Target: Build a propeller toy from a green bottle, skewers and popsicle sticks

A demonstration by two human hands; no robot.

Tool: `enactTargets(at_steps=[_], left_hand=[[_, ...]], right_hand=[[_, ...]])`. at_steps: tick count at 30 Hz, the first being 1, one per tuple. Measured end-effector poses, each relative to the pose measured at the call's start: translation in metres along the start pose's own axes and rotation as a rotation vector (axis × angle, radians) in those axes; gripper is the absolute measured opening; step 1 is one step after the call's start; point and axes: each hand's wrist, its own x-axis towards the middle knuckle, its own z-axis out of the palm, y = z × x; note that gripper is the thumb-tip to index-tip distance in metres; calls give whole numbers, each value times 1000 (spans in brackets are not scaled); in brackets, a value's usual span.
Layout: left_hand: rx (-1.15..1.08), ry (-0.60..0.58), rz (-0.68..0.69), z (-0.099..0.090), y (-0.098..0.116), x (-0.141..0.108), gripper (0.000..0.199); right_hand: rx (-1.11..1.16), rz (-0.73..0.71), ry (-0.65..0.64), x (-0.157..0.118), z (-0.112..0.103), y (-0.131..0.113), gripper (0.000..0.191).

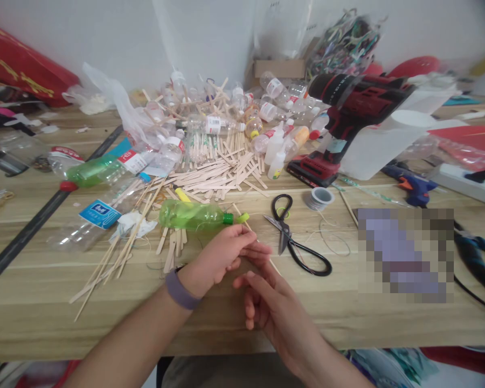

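My left hand (222,253), with a purple band at the wrist, reaches over the near middle of the table. Its fingers stretch to the right, and I see nothing held in them. Close beside it, my right hand (269,296) has loosely bent, parted fingers and looks free too. The fingertips of both hands overlap in view; whether they touch is unclear. A thin wooden stick (275,266) runs partly hidden behind them. Just beyond my left hand lies a green plastic bottle (192,215) on its side. Black-handled scissors (285,231) lie spread to the right.
A spool of grey line (320,198) lies past the scissors. A red cordless drill (347,118) stands behind it, near a blue glue gun (414,183). Clear bottles (210,124) and flat craft sticks (226,172) crowd the back. Skewers (135,231) lie left; a blurred patch covers something right.
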Motion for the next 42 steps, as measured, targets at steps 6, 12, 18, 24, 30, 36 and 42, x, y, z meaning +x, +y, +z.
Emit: enactTargets(at_steps=[6,12,18,24,30,36,42], left_hand=[[51,42,83,-2,0,-2,17],[78,81,152,-6,-6,3,16],[117,142,184,-8,-7,2,14],[111,124,183,-2,-4,-1,11],[219,144,473,2,-3,-5,14],[383,193,719,-7,8,-12,12],[392,198,727,-15,17,-15,14]], right_hand=[[87,-2,7,11,7,-2,46],[106,12,37,15,8,1,41],[97,-21,8,9,8,4,40],[121,6,-30,4,6,8,39],[151,30,-62,5,8,10,39],[162,51,-86,9,7,8,37],[128,72,-54,11,5,2,38]])
